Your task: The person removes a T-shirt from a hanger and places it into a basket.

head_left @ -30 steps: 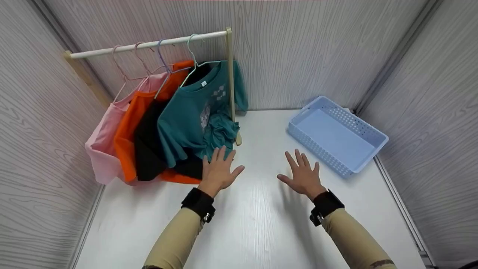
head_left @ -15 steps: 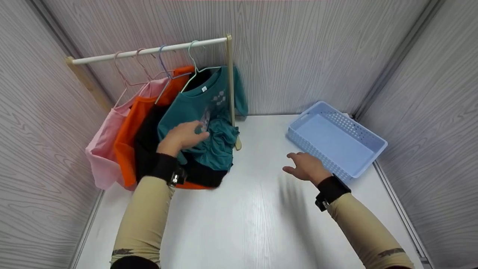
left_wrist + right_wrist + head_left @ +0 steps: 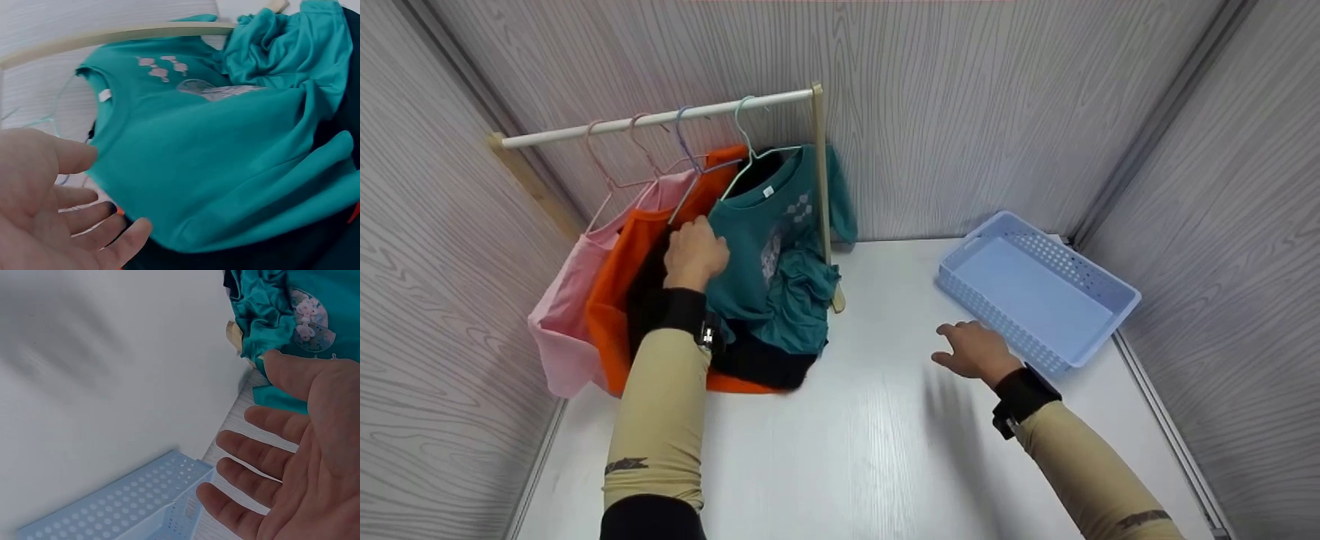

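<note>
My left hand (image 3: 696, 251) is at the shoulder edge of a teal long-sleeved shirt (image 3: 746, 262), which hangs from a mint hanger (image 3: 751, 154). In the left wrist view its fingers are loosely bent and spread, the thumb close to the collar and the other fingertips at the shirt's shoulder edge. A black garment (image 3: 647, 289) hangs just left of the teal shirt, partly hidden by my left hand and forearm. My right hand (image 3: 976, 351) hovers over the table, near the light blue basket (image 3: 1035, 281). Its fingers are apart and hold nothing in the right wrist view.
An orange garment (image 3: 606, 311) and a pink garment (image 3: 559, 322) hang further left on the rack's white rod (image 3: 660, 118). A wooden post (image 3: 820, 180) supports the rod's right end. Wood-grain walls surround the white table (image 3: 870, 450).
My left hand has moved from over the table, left and away from me, to the teal shirt's shoulder. My right hand has shifted slightly right, its fingers less outstretched.
</note>
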Tool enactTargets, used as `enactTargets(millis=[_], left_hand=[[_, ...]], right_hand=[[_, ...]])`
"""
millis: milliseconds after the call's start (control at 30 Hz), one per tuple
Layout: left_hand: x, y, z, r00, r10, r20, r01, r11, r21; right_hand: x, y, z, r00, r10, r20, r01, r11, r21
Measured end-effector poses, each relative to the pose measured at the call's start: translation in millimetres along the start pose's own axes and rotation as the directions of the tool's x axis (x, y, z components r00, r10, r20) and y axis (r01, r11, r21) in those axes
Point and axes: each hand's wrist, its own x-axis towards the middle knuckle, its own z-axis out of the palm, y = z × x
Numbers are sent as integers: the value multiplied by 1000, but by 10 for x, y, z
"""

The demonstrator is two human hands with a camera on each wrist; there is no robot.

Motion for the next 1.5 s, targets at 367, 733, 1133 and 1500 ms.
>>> enactTargets(millis=[367, 733, 1133, 1500], left_hand=[[5, 80, 88, 996, 63, -70, -60, 997, 50], [-111, 109, -190, 965, 72, -252, -53, 995, 84], [-302, -438, -435, 960, 129, -250, -88, 982, 169], [-445, -802, -359, 956, 181, -231, -148, 977, 152]], right_hand=[[3, -2, 102, 998, 12, 66, -13, 1000, 16], [-15, 14, 151, 996, 4, 89, -8, 999, 35], [23, 10, 207, 994, -20, 109, 14, 999, 49], [74, 14, 206, 993, -30, 114, 24, 998, 59]])
